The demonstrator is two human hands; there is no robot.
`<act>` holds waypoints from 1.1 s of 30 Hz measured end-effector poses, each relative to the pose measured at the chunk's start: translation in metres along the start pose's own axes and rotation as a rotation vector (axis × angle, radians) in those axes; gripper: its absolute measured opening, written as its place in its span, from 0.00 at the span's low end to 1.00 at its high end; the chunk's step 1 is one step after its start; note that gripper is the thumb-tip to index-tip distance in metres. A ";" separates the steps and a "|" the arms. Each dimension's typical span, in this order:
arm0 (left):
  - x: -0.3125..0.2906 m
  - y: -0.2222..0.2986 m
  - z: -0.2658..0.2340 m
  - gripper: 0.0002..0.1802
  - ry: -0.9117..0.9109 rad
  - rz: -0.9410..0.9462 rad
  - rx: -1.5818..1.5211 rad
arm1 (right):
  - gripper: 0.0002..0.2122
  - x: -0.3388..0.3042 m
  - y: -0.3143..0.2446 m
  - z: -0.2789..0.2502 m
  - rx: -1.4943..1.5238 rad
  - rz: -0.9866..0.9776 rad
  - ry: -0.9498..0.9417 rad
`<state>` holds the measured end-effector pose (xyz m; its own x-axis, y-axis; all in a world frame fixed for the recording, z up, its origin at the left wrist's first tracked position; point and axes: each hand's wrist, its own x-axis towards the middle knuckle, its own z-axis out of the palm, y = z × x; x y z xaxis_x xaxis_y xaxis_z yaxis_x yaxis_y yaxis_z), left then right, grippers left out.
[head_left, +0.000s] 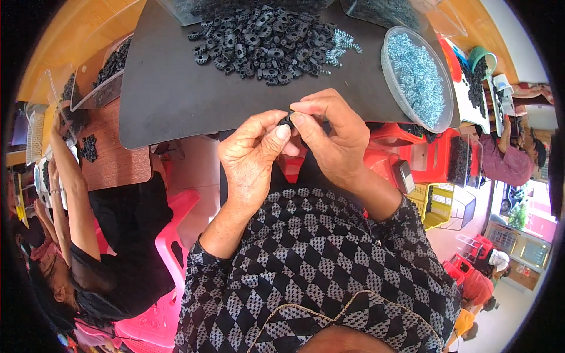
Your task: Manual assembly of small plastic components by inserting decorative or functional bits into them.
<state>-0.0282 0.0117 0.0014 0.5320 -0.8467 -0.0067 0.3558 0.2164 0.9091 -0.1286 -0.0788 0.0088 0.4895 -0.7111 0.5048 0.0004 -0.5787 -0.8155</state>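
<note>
Both hands meet just off the near edge of the dark table. Between thumb and fingers, my left hand (250, 150) pinches a small black plastic part (286, 121). My right hand (335, 132) has its thumb and forefinger closed at the upper end of the same part. Fingers cover most of it, and whether a spring is in it I cannot make out. Beyond the hands lies a heap of black plastic parts (265, 44) with oval holes. Loose small metal springs (341, 47) lie against its right side.
A round clear tub (386, 59) full of springs stands at the table's (170, 88) right. Clear bins (176, 12) line the far edge. On the left, a co-worker (123, 235) sits on a pink chair (176, 259). Red stools (382, 165) and a yellow crate (436, 206) stand to the right.
</note>
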 end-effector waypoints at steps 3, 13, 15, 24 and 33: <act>-0.001 -0.009 -0.001 0.11 0.014 0.034 -0.018 | 0.07 0.000 -0.003 -0.001 -0.126 -0.140 -0.014; -0.003 -0.006 -0.005 0.11 0.012 0.146 0.202 | 0.08 0.000 -0.005 -0.011 -0.018 -0.022 -0.164; -0.004 -0.005 -0.005 0.08 0.009 0.140 0.204 | 0.08 -0.001 -0.005 -0.014 0.003 0.047 -0.215; 0.002 0.003 -0.011 0.07 -0.089 0.242 0.319 | 0.08 0.006 -0.016 -0.020 0.148 0.308 -0.285; 0.000 0.003 -0.009 0.10 -0.067 0.073 0.169 | 0.06 0.004 -0.007 -0.014 -0.005 0.015 -0.166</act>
<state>-0.0204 0.0171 0.0008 0.4977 -0.8633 0.0842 0.1816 0.1986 0.9631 -0.1392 -0.0831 0.0210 0.6268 -0.6442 0.4384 -0.0120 -0.5706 -0.8212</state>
